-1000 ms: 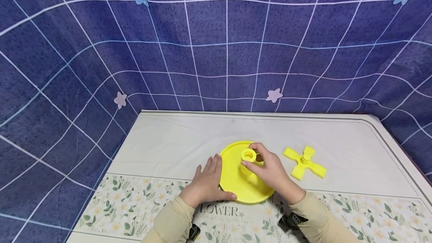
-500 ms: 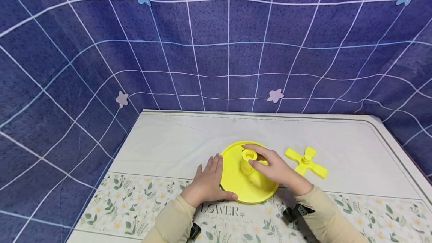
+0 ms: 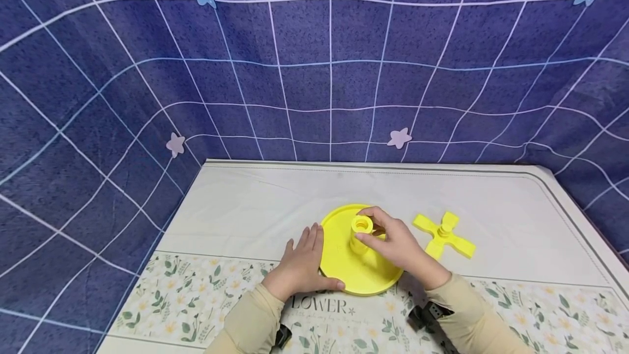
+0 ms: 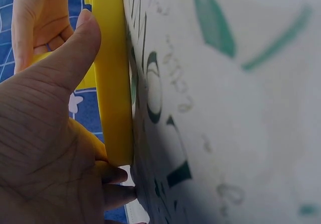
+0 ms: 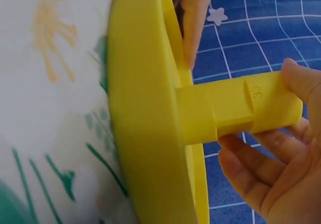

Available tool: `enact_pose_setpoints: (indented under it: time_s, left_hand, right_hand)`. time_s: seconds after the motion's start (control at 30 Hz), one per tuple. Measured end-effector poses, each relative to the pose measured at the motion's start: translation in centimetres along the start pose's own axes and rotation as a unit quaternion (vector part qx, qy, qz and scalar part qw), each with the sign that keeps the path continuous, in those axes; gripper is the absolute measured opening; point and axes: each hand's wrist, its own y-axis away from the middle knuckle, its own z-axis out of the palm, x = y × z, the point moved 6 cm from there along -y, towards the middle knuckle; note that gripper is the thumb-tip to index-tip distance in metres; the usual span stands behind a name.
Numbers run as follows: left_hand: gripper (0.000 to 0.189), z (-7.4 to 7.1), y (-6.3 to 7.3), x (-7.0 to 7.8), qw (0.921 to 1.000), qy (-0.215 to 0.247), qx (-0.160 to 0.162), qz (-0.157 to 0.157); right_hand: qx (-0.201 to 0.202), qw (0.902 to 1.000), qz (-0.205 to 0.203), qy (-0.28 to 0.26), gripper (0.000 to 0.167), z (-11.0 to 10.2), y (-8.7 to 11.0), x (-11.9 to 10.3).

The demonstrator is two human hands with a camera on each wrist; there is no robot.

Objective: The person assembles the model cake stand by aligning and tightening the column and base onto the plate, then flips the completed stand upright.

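Observation:
A round yellow tray [image 3: 339, 266] with a raised rim lies flat on the table. From its middle rises an upright yellow hollow post [image 3: 362, 240], marked with small digits in the right wrist view. My right hand [image 3: 395, 239] holds the post near its top, thumb on the near side and fingers behind. My left hand [image 3: 302, 261] rests against the tray's left edge, fingers straight and thumb stretched along the front rim. In the left wrist view the thumb [image 4: 83, 38] lies against the tray's side. The post's foot is partly visible in the right wrist view, meeting the tray.
Right of the tray lies a yellow four-armed cross [image 3: 444, 235] with a knob at its centre. A white cloth with a floral band [image 3: 196, 299] covers the table. Behind it hangs a blue gridded curtain [image 3: 314, 86]. Each wrist wears a black camera.
Half a second ago my right hand's fingers were spread more loosely about the post; now they sit closer round it. The left hand and the tray stay in place.

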Motion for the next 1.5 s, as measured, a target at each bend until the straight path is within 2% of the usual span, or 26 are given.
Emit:
enact_pose_setpoints:
  time_s: [0.3, 0.53, 0.73, 0.9, 1.03, 1.13, 1.27, 1.5]
  left_hand:
    - [0.132, 0.06, -0.03, -0.03, 1.0000, -0.003, 0.002, -0.001]
    - [0.132, 0.18, -0.04, -0.12, 1.0000, -0.008, 0.001, -0.002]
    - [0.132, 0.37, 0.03, -0.15, 1.0000, -0.003, -0.004, -0.005]
    - [0.131, 0.36, 0.03, -0.10, 1.0000, -0.001, -0.006, -0.005]
    - [0.131, 0.25, 0.00, -0.07, 1.0000, -0.002, -0.005, -0.005]
    - [0.131, 0.26, -0.04, -0.03, 1.0000, -0.003, -0.006, -0.006]
    - [0.131, 0.32, -0.10, -0.07, 1.0000, -0.001, -0.004, -0.006]
    - [0.131, 0.32, -0.15, -0.16, 1.0000, -0.004, -0.002, -0.008]
  right_hand:
    - [0.053, 0.9975, 0.028, 0.038, 0.037, 0.34, 0.33, -0.30]
    - [0.054, 0.9965, 0.034, 0.053, 0.039, 0.53, 0.51, -0.26]
    - [0.014, 0.9987, 0.007, 0.049, 0.047, 0.28, 0.34, -0.47]
    - [-0.039, 0.9990, -0.015, -0.014, 0.053, 0.04, -0.03, -0.36]
    - [-0.079, 0.9950, -0.008, -0.061, 0.050, 0.02, -0.24, -0.19]
    - [-0.093, 0.9925, 0.008, -0.079, 0.046, 0.06, -0.23, 0.09]
    - [-0.078, 0.9937, 0.010, -0.080, 0.041, 0.05, -0.23, 0.41]
    - [-0.023, 0.9987, 0.004, -0.045, 0.035, 0.20, 0.04, 0.05]
